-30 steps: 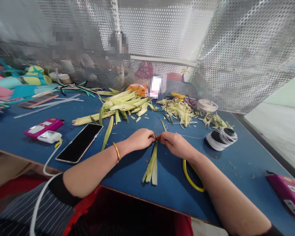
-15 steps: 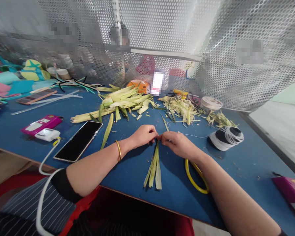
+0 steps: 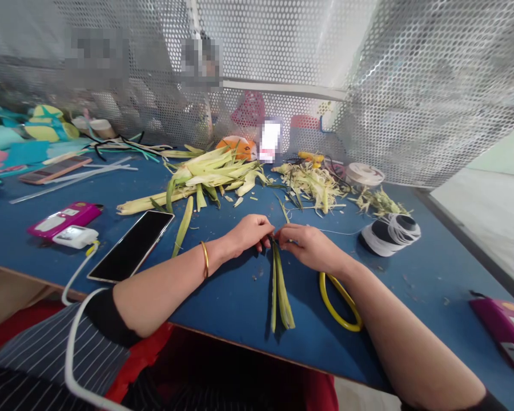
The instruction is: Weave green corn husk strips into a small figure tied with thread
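Green corn husk strips (image 3: 282,291) hang from between my fingertips, their loose ends spread toward the front of the blue table (image 3: 235,308). My left hand (image 3: 253,234) pinches the gathered top end from the left. From the right, my right hand (image 3: 303,242) pinches at the same spot, fingers bent. The exact grip is small and partly hidden by the fingers. A white thread runs from near my right hand to a spool of thread (image 3: 389,235) on the right. Under my right forearm lies a yellow looped handle (image 3: 338,308), partly covered.
A pile of corn husks (image 3: 214,171) and shredded husk (image 3: 317,188) lie behind my hands. A phone (image 3: 131,245) and a magenta power strip (image 3: 64,220) with a white cable are left; another magenta strip (image 3: 503,328) is right. A perforated screen (image 3: 278,45) stands behind.
The husk strips have turned, and their loose ends have swung right and narrowed. Both hands stay together at the top end. The whole view has shifted slightly.
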Action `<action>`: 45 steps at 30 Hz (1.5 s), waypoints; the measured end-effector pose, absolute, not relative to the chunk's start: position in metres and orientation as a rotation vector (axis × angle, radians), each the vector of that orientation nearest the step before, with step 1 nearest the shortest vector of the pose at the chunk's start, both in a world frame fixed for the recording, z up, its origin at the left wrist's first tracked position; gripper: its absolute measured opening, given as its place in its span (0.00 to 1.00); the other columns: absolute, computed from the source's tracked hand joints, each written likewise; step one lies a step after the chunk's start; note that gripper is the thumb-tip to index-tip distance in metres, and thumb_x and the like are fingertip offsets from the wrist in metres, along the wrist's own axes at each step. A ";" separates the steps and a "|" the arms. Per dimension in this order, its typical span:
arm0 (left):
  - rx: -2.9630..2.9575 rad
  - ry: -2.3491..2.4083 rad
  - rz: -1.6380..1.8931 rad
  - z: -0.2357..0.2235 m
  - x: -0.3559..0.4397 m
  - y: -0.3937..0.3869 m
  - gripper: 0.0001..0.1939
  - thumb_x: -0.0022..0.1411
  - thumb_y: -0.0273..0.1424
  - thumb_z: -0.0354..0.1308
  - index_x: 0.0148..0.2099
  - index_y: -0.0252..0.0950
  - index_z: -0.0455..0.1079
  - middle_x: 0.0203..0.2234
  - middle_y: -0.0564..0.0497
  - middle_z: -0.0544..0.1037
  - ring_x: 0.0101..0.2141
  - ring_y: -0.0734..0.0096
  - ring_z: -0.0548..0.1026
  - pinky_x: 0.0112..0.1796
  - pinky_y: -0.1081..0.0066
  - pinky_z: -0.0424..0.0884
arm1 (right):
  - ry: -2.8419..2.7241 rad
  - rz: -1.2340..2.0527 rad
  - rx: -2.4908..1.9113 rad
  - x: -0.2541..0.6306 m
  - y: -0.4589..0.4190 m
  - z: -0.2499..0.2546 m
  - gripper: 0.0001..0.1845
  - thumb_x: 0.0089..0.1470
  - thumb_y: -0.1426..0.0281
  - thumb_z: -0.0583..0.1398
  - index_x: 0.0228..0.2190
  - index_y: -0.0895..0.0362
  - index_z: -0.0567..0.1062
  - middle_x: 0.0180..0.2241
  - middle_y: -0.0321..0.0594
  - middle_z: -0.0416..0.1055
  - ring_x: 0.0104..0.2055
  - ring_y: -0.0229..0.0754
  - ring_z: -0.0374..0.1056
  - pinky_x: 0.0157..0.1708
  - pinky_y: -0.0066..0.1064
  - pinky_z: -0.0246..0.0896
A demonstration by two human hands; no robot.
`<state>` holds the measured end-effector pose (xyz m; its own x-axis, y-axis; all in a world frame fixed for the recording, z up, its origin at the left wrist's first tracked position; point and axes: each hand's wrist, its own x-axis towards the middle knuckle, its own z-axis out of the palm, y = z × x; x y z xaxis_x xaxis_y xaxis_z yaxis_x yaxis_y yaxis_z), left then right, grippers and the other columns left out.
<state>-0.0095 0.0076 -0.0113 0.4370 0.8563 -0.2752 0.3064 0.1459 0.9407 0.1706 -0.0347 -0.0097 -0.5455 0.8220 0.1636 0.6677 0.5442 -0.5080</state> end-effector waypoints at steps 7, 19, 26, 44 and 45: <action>1.336 1.080 0.547 -0.006 -0.012 0.005 0.09 0.62 0.23 0.51 0.28 0.32 0.66 0.20 0.54 0.73 0.19 0.77 0.73 0.20 0.77 0.67 | -2.425 0.531 -1.227 0.168 -0.036 -0.006 0.09 0.55 0.80 0.55 0.28 0.56 0.71 0.36 0.39 0.70 0.37 0.38 0.66 0.38 0.29 0.58; 1.271 0.999 0.441 -0.008 -0.013 0.007 0.09 0.60 0.30 0.59 0.29 0.30 0.71 0.20 0.50 0.76 0.20 0.77 0.74 0.28 0.73 0.72 | -2.310 0.642 -1.246 0.170 -0.035 -0.007 0.07 0.58 0.75 0.55 0.30 0.55 0.72 0.38 0.40 0.69 0.39 0.39 0.67 0.40 0.30 0.59; 1.244 0.953 0.369 -0.005 -0.019 0.010 0.02 0.51 0.22 0.62 0.30 0.29 0.76 0.25 0.47 0.80 0.25 0.74 0.77 0.33 0.72 0.73 | -2.072 0.816 -1.378 0.169 -0.029 -0.015 0.06 0.53 0.70 0.57 0.27 0.56 0.74 0.31 0.37 0.71 0.33 0.39 0.65 0.34 0.30 0.58; 1.286 1.004 0.412 -0.010 -0.015 0.007 0.05 0.49 0.22 0.67 0.31 0.32 0.79 0.24 0.49 0.80 0.22 0.78 0.73 0.28 0.75 0.70 | -2.118 0.512 -1.479 0.178 -0.031 -0.004 0.06 0.52 0.69 0.59 0.26 0.55 0.73 0.30 0.37 0.71 0.31 0.38 0.64 0.32 0.28 0.55; 1.297 1.003 0.404 -0.009 -0.015 0.008 0.05 0.48 0.22 0.68 0.31 0.32 0.79 0.24 0.49 0.80 0.22 0.78 0.72 0.28 0.75 0.70 | -2.131 0.496 -1.488 0.176 -0.032 -0.003 0.06 0.53 0.70 0.59 0.25 0.55 0.73 0.29 0.37 0.70 0.30 0.37 0.63 0.31 0.28 0.54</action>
